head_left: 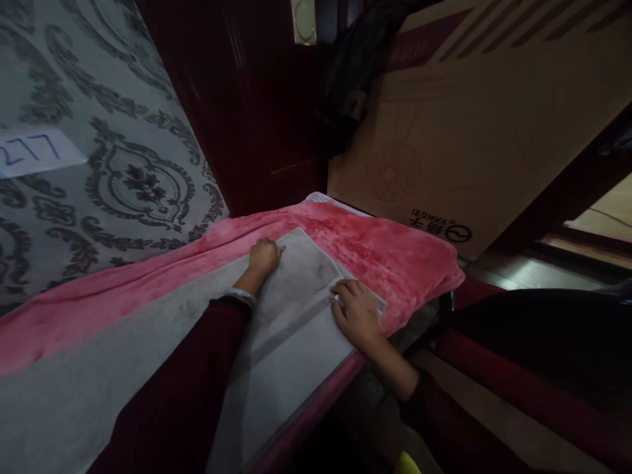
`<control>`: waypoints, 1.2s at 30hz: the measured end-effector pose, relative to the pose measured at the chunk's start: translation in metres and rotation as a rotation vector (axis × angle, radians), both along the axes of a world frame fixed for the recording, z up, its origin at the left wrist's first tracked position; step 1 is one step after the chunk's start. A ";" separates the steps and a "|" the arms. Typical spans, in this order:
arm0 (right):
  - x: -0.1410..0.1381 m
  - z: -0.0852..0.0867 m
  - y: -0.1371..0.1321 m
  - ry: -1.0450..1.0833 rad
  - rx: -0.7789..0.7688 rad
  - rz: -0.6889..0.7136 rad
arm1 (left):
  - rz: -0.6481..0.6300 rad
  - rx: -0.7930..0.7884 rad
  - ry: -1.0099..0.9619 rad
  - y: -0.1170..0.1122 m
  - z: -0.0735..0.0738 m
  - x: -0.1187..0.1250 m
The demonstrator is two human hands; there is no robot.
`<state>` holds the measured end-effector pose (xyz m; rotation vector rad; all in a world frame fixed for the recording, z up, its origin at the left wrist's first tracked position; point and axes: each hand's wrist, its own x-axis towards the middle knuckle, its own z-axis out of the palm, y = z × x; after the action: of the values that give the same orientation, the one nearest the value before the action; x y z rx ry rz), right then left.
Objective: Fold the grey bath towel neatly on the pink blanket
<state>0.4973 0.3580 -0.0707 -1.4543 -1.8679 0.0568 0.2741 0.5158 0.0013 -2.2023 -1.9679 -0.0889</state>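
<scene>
A grey cloth (296,309) lies folded over a pink fleece blanket (380,250) on a raised surface. My left hand (264,257) rests on the cloth's far edge with its fingers curled under, pressing down. My right hand (355,313) sits on the near right corner of the cloth, fingers bent and pinching the edge. A silver bangle (241,296) circles my left wrist, and dark red sleeves cover both arms.
A large cardboard box (474,125) leans behind the blanket at the right. Dark wooden furniture (247,105) stands at the back. Patterned grey wallpaper (99,164) with a paper label fills the left. Dark clothing (355,66) hangs near the box.
</scene>
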 end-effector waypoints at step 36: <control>-0.001 -0.004 0.003 -0.048 0.007 -0.049 | -0.208 -0.007 -0.017 -0.056 0.010 -0.038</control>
<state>0.4962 0.3612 -0.0745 -1.5080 -1.8676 -0.0080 0.2358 0.4597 0.0114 -2.4115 -1.7434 -0.1294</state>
